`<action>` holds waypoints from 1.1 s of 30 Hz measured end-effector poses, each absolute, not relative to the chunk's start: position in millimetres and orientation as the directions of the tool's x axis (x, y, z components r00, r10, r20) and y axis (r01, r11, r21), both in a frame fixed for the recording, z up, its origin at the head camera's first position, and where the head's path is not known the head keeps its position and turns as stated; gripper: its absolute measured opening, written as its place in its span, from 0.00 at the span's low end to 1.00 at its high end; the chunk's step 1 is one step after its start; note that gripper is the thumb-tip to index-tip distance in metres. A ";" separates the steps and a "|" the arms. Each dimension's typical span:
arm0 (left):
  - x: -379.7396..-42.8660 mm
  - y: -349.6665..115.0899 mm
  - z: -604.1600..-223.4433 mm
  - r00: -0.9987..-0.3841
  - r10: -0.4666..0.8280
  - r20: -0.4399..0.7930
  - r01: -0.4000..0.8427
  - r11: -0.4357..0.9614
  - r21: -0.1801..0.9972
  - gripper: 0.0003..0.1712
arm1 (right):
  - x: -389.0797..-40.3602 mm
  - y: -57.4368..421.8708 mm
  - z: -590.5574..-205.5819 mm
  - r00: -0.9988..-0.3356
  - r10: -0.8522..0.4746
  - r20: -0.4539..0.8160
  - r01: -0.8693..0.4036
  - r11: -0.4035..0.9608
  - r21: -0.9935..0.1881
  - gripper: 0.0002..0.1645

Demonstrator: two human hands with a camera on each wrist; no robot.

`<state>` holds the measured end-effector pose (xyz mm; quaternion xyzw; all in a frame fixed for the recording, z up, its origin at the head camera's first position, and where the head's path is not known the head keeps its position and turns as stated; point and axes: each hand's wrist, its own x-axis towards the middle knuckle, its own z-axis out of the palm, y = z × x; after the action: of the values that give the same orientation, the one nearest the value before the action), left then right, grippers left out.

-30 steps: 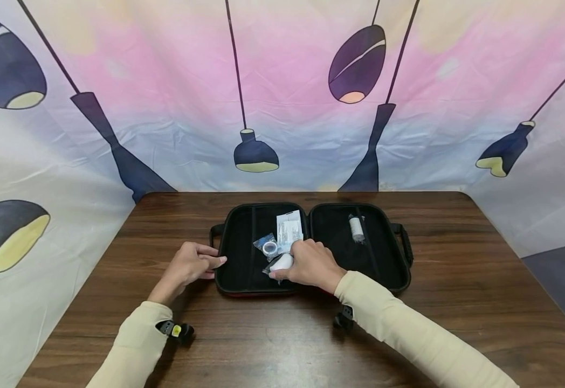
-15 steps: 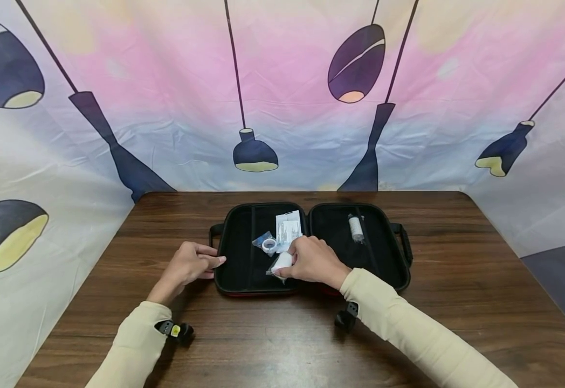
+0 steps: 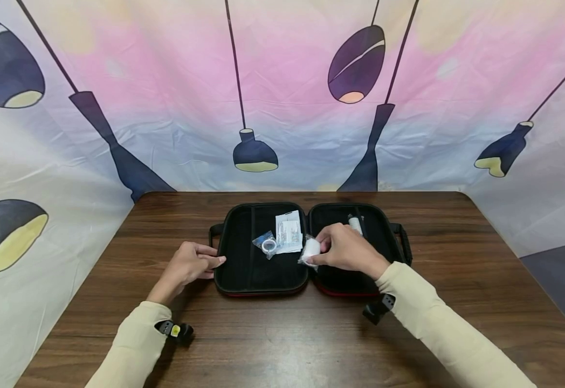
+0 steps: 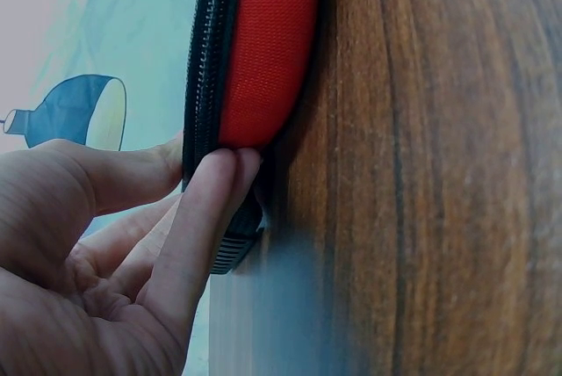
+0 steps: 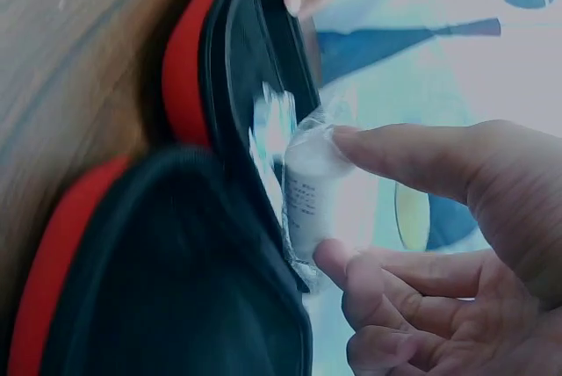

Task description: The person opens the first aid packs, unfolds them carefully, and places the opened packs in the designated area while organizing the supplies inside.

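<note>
An unfolded black case [image 3: 236, 275] with a red outer shell lies on the table. My left hand [image 3: 187, 268] pinches its left rim, with the thumb at the zipper and fingertips against the red side [image 4: 272, 51]. My right hand [image 3: 348, 250] holds a white bandage roll [image 3: 311, 248] in clear plastic between thumb and fingers, above the case's middle hinge. Print shows on the roll's wrapper [image 5: 307, 196] in the right wrist view. Inside the left half lie a bagged roll of white tape [image 3: 269, 246] and white printed packets [image 3: 289, 231].
Another wrapped white roll [image 3: 355, 223] sits under a strap in the right half, partly behind my right hand. Carry handles [image 3: 404, 245] stick out at both case ends. A brown wooden table [image 3: 273, 345] meets a printed cloth backdrop [image 3: 302, 151].
My right hand has lifted the bandage roll from the case's left half and carried it rightward to the hinge. The left hand stays at the rim.
</note>
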<state>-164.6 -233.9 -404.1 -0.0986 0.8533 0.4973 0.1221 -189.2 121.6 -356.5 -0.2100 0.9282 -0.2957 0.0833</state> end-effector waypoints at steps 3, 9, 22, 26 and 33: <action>-164.4 -233.5 -404.2 -0.951 -0.047 -0.307 -0.290 0.487 0.824 0.28 | -190.6 139.6 -356.6 -0.905 -0.423 -0.043 -0.322 0.749 -0.579 0.22; -164.6 -233.4 -403.6 -0.951 -0.042 -0.306 -0.286 0.493 0.822 0.28 | -194.3 175.8 -360.7 -0.920 -0.386 -0.068 -0.283 0.774 -0.566 0.24; -164.6 -233.9 -401.9 -0.950 -0.032 -0.310 -0.286 0.487 0.825 0.29 | -198.5 239.5 -364.7 -0.935 -0.348 -0.070 -0.252 0.788 -0.561 0.27; -164.0 -233.6 -402.8 -0.951 -0.034 -0.308 -0.285 0.488 0.825 0.28 | -200.8 250.7 -367.0 -0.937 -0.342 -0.068 -0.245 0.785 -0.569 0.26; -163.9 -234.1 -403.9 -0.952 -0.034 -0.304 -0.282 0.488 0.826 0.28 | -205.7 260.1 -373.6 -0.933 -0.352 -0.074 -0.252 0.786 -0.565 0.25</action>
<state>-163.9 -234.1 -403.9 -0.0925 0.8536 0.4974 0.1244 -205.7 260.1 -373.6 -0.1605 0.9409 -0.2850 0.0878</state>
